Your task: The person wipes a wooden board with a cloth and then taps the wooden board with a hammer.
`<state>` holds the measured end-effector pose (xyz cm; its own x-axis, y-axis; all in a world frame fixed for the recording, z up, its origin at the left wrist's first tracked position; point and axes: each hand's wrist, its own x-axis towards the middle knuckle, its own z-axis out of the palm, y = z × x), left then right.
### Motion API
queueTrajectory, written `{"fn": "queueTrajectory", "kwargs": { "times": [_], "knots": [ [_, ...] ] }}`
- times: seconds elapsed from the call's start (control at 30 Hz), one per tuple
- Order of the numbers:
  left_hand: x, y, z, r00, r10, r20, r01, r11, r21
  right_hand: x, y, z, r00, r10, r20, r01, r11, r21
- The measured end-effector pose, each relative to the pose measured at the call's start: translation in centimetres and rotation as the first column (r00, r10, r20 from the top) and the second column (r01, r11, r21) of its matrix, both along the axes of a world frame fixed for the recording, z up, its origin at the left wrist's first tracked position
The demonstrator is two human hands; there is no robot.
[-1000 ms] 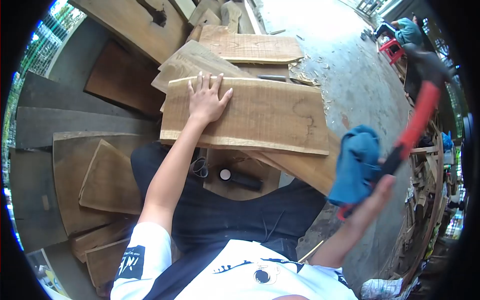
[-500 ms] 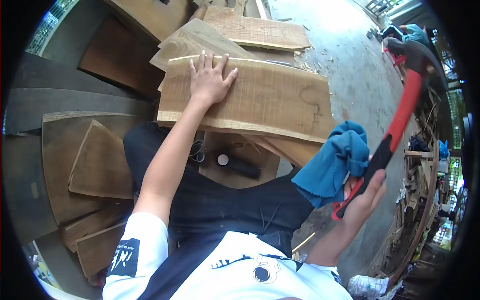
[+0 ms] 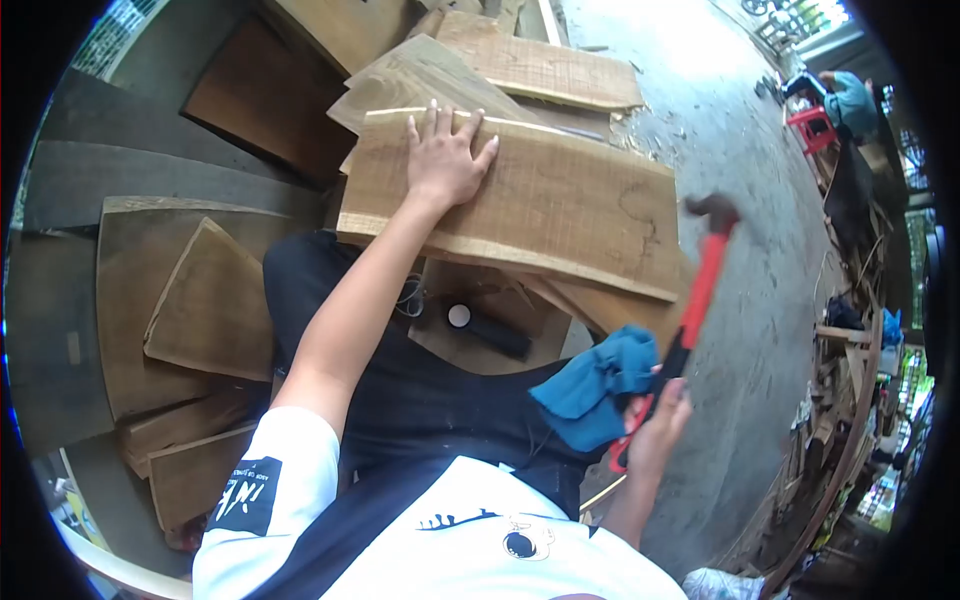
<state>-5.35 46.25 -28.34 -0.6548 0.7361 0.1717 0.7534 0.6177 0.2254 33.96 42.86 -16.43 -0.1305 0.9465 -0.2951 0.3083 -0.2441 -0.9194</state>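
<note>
My left hand (image 3: 447, 165) lies flat on a wide wooden board (image 3: 560, 205), its fingers spread towards the far edge. The board rests above my lap and has a pale, wavy near edge. To the right, my right hand (image 3: 662, 425) grips a claw hammer (image 3: 700, 285) by its red and black handle. The hammer's head is raised beside the board's right end, slightly blurred. A blue cloth (image 3: 597, 390) hangs by the same hand, and I cannot tell whether the fingers hold it too.
More boards (image 3: 545, 70) lie beyond the work board, and several wooden pieces (image 3: 215, 300) lean at my left. Beneath the board is a dark cylinder with a white end (image 3: 460, 316). A person (image 3: 850, 105) is near a red stool (image 3: 812, 130) at the far right. Scrap wood (image 3: 830, 430) lines the right side.
My right hand has brought the hammer and the blue cloth down and to the left, nearer the board. My left hand stays flat on the board; the view has shifted slightly.
</note>
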Motion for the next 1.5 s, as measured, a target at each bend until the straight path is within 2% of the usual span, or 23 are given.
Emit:
{"fn": "queueTrajectory", "kwargs": {
  "times": [0.03,0.07,0.13,0.23,0.3,0.33,0.37,0.4,0.47,0.8,0.9,0.93,1.03,1.13,1.17,1.2,1.23,1.27,1.3,1.33,1.4,1.47,1.5],
  "knots": [
    [0.0,-0.1,-0.1,1.000,-0.004,-0.015,0.004,1.000,0.002,-0.2,-0.3,1.3,0.996,-0.084,-0.018,0.084,0.996,0.041],
    [0.1,0.0,-0.1,1.000,0.003,-0.019,-0.003,1.000,0.000,0.5,0.0,1.8,0.994,-0.012,-0.105,0.027,0.990,0.136],
    [0.1,0.1,-0.3,0.999,0.028,-0.036,-0.029,0.999,-0.029,0.4,-0.7,3.1,0.978,-0.009,-0.210,0.052,0.979,0.198],
    [0.2,0.2,-0.5,0.998,0.032,-0.048,-0.034,0.999,-0.026,0.8,-2.4,2.1,0.982,-0.004,-0.188,0.033,0.988,0.151],
    [0.6,0.4,-0.6,0.999,0.024,-0.025,-0.025,0.999,-0.035,1.2,-3.4,-3.9,0.987,0.012,0.159,-0.051,0.969,0.242],
    [0.1,0.5,-0.9,0.998,0.039,-0.052,-0.040,0.999,-0.021,1.3,-3.6,-6.1,0.989,0.137,0.055,-0.136,0.990,-0.023],
    [0.5,0.2,0.0,0.998,0.049,-0.031,-0.049,0.999,0.001,2.2,-3.7,-8.8,0.981,0.196,0.012,-0.192,0.970,-0.152],
    [0.6,0.1,0.4,0.998,0.049,-0.031,-0.050,0.998,-0.038,2.2,-3.7,-8.8,0.979,0.202,0.001,-0.200,0.970,-0.139],
    [0.5,-0.1,0.5,0.999,0.042,0.017,-0.042,0.999,0.004,1.9,-3.3,-7.9,0.979,0.201,-0.041,-0.205,0.968,-0.148],
    [0.2,-0.4,-0.8,0.997,-0.017,-0.072,0.030,0.983,0.183,1.6,-3.3,-3.3,0.986,0.125,-0.107,-0.152,0.939,-0.308],
    [0.3,-0.3,-0.8,0.993,-0.045,-0.108,0.066,0.979,0.195,1.3,-3.1,-2.8,0.977,0.187,-0.106,-0.211,0.931,-0.299],
    [0.5,-0.5,-0.7,0.986,-0.077,-0.145,0.111,0.963,0.245,0.7,-2.9,-2.8,0.972,0.183,-0.148,-0.222,0.921,-0.319],
    [1.2,-1.0,-0.6,0.978,-0.165,-0.125,0.190,0.954,0.231,-0.9,-2.1,-3.8,0.942,0.187,-0.279,-0.287,0.880,-0.379],
    [4.9,-2.9,-0.4,0.965,-0.229,-0.124,0.256,0.925,0.281,-2.7,-1.5,-5.6,0.898,0.248,-0.363,-0.382,0.847,-0.368],
    [6.6,-4.2,0.1,0.943,-0.323,-0.079,0.331,0.893,0.305,-3.5,-1.4,-6.1,0.874,0.281,-0.396,-0.424,0.840,-0.339],
    [8.4,-5.7,1.1,0.902,-0.422,0.094,0.349,0.839,0.418,-4.2,-1.5,-6.4,0.861,0.301,-0.411,-0.446,0.834,-0.325],
    [10.3,-7.4,2.2,0.816,-0.521,0.250,0.337,0.780,0.526,-5.0,-1.6,-6.1,0.839,0.319,-0.441,-0.471,0.831,-0.294],
    [12.5,-8.9,3.3,0.766,-0.563,0.311,0.283,0.729,0.624,-5.6,-1.8,-6.0,0.840,0.348,-0.415,-0.485,0.825,-0.289],
    [14.6,-10.5,4.0,0.708,-0.566,0.422,0.207,0.738,0.642,-5.9,-1.8,-6.8,0.835,0.400,-0.377,-0.505,0.829,-0.240],
    [16.9,-12.1,5.1,0.687,-0.510,0.517,0.153,0.798,0.583,-6.1,-2.1,-7.6,0.828,0.448,-0.336,-0.527,0.828,-0.194],
    [20.0,-14.1,4.6,0.712,-0.501,0.492,0.242,0.833,0.497,-6.8,-2.2,-7.8,0.811,0.497,-0.308,-0.553,0.824,-0.125],
    [21.2,-15.2,3.8,0.598,-0.460,0.656,0.127,0.863,0.490,-6.7,-1.7,-7.8,0.793,0.519,-0.319,-0.580,0.804,-0.133],
    [21.2,-15.8,3.5,0.553,-0.465,0.691,0.139,0.869,0.474,-6.1,-1.3,-8.5,0.767,0.556,-0.321,-0.616,0.779,-0.120]
  ]
}}
